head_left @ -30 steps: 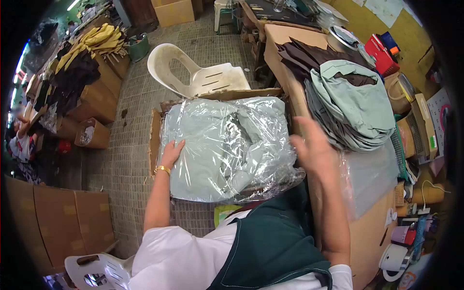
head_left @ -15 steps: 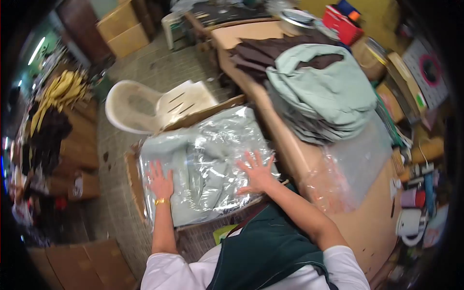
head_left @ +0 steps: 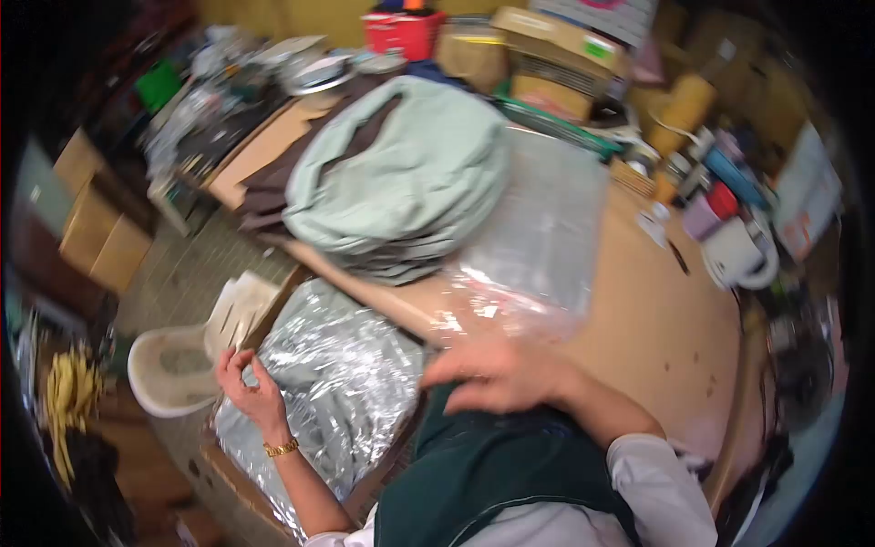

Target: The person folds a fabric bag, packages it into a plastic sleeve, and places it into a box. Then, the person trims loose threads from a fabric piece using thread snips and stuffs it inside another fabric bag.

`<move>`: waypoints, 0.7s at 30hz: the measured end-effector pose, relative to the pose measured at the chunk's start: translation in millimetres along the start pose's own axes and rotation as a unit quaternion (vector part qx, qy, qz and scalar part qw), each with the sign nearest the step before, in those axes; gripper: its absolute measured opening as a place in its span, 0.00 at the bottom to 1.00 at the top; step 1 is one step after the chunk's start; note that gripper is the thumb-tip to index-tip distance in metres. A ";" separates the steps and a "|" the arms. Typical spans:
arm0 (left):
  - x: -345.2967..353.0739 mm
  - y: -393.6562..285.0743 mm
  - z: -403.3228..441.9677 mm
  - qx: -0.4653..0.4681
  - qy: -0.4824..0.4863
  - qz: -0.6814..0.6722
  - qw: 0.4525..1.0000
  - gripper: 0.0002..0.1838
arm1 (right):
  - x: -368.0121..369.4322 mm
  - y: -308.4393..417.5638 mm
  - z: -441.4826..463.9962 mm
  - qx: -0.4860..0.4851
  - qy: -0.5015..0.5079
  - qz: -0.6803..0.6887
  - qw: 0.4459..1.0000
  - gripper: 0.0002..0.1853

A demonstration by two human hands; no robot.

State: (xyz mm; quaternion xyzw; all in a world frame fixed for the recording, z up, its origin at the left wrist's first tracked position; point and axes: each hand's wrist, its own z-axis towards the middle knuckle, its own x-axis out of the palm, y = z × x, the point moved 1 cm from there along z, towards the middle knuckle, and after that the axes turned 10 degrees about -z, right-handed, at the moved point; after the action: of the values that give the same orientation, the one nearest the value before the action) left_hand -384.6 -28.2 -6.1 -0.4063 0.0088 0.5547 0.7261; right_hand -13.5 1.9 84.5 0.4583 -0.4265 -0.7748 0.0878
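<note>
My left hand (head_left: 252, 392), with a gold bracelet at the wrist, is raised over the box's left part, fingers apart and curved, nothing in it. Below it, clear plastic-wrapped light green fabric (head_left: 342, 383) fills an open cardboard box (head_left: 239, 481). My right hand (head_left: 497, 372), blurred, hovers above my dark green apron near the table edge, its fingers loosely bent and holding nothing visible. Just beyond it lie clear plastic bags (head_left: 547, 219) on the table (head_left: 661, 319). To their left rises a stack of light green fabric (head_left: 410, 173), with dark brown cloth (head_left: 264, 196) beside it.
A white plastic chair (head_left: 173, 369) stands left of the box. Along the table's back are a red basket (head_left: 401, 35), a green tray (head_left: 565, 132), a purple cup (head_left: 706, 214) and a white pitcher (head_left: 734, 253). Cardboard boxes (head_left: 98, 239) are at far left.
The view has swung right toward the table. Both hands, spread on the wrapped fabric half a second ago, have lifted off it; the right one is now nearer the table edge.
</note>
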 end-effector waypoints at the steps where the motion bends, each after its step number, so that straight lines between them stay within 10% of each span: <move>1: 21.7 -33.7 14.1 0.046 0.037 -0.116 0.991 0.08 | -34.5 -0.2 -25.0 0.116 -0.112 -0.083 0.983 0.11; 5: 95.6 -141.4 74.7 0.139 0.157 -0.249 0.945 0.14 | -131.3 -138.7 -169.0 0.353 -0.497 -0.226 0.760 0.11; 9: 213.3 -142.1 121.3 0.119 0.291 -0.237 0.919 0.25 | -185.3 -220.0 -274.0 0.492 -0.381 -0.535 0.572 0.22; 13: 230.1 -170.1 99.0 0.139 0.460 -0.078 0.873 0.18 | -175.8 -264.1 -292.9 0.568 -0.314 -0.525 0.551 0.26; 19: 225.0 -164.5 90.6 0.052 0.252 -0.212 0.943 0.12 | -173.9 -224.1 -274.4 0.638 -0.263 -0.472 0.549 0.32; 21: 220.4 -142.1 112.0 -0.115 0.142 -0.507 0.842 0.14 | -169.4 -228.2 -276.1 0.637 -0.310 -0.528 0.467 0.34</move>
State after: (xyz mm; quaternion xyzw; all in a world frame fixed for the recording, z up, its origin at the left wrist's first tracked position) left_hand -233.5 207.2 49.2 -0.5089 -0.1589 0.0425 0.8449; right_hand 357.0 72.6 -36.7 0.2552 -0.4782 -0.2790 -0.7927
